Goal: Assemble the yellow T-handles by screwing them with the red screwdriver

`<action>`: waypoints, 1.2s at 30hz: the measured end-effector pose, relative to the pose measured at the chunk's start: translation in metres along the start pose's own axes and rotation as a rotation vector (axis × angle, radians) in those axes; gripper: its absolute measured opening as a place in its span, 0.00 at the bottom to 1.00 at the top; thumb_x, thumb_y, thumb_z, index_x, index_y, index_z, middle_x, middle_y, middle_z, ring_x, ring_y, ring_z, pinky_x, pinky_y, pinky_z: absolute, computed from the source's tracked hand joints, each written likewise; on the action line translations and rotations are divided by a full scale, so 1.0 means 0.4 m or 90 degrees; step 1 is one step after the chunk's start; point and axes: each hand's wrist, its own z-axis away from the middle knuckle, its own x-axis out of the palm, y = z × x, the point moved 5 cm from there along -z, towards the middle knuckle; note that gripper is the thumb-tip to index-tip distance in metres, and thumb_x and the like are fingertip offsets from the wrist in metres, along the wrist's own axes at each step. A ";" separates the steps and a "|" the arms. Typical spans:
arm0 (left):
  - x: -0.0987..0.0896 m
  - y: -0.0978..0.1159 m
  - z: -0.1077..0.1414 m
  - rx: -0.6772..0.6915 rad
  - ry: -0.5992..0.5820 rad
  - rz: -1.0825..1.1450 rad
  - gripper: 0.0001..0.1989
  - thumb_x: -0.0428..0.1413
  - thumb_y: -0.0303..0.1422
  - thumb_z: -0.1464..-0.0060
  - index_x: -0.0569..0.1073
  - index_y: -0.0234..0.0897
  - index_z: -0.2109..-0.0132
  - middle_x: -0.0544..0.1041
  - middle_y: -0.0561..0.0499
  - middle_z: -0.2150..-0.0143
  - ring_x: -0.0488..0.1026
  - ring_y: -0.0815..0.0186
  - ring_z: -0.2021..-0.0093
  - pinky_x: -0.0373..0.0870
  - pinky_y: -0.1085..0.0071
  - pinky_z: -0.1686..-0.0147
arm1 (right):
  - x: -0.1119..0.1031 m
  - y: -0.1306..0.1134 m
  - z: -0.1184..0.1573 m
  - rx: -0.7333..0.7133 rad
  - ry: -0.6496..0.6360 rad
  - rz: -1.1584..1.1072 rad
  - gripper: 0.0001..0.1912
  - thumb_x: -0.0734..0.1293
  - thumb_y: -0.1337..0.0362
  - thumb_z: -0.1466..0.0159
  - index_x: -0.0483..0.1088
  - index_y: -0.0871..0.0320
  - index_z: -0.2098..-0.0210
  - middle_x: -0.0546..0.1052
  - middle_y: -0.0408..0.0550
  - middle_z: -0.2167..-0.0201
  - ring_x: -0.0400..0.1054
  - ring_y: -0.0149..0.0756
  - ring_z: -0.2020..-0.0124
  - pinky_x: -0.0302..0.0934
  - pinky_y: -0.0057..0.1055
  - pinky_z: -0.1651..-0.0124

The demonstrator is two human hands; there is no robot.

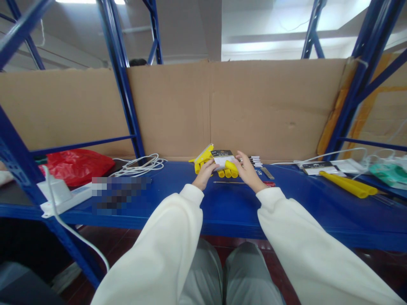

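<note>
Between my hands is a flat white packet with a black printed header [221,153], tilted up over the blue shelf top. My left hand [205,174] pinches its left lower edge. My right hand [248,173] has its thumb and fingers at the right edge, beside a short yellow tube [231,167]; part of the grip is hidden. Several yellow tubes [227,173] lie side by side beneath the packet. A yellow piece with a pale strip [204,156] leans behind my left hand. Right of my right hand lie several white pens with dark tips [256,162].
A thin screwdriver with a red handle [270,184] lies in front. Rightward are longer yellow tubes [348,184] and a green pack [389,173]. At left sit a red bag [79,165], coiled white cable [140,166] and power strip [74,199]. Cardboard [254,106] walls the back.
</note>
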 end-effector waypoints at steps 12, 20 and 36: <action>-0.028 -0.031 -0.024 -0.012 -0.007 0.105 0.16 0.67 0.38 0.58 0.81 0.39 0.59 0.83 0.47 0.53 0.74 0.50 0.42 0.68 0.60 0.41 | 0.020 0.044 0.012 0.316 -0.037 -0.449 0.08 0.73 0.65 0.47 0.74 0.55 0.67 0.78 0.43 0.74 0.72 0.32 0.72 0.66 0.26 0.71; -0.008 -0.007 0.016 -0.095 0.054 0.161 0.25 0.59 0.55 0.47 0.80 0.37 0.55 0.84 0.44 0.58 0.79 0.53 0.50 0.77 0.66 0.58 | 0.026 0.005 0.019 0.272 -0.133 -0.510 0.09 0.75 0.62 0.43 0.70 0.55 0.70 0.81 0.45 0.68 0.76 0.35 0.66 0.69 0.27 0.67; -0.097 -0.014 -0.018 0.088 0.282 0.102 0.21 0.60 0.51 0.46 0.76 0.36 0.62 0.79 0.48 0.65 0.79 0.62 0.63 0.75 0.69 0.63 | 0.043 -0.005 0.027 0.244 -0.221 -0.506 0.12 0.77 0.61 0.45 0.69 0.55 0.72 0.80 0.44 0.70 0.74 0.32 0.69 0.69 0.29 0.63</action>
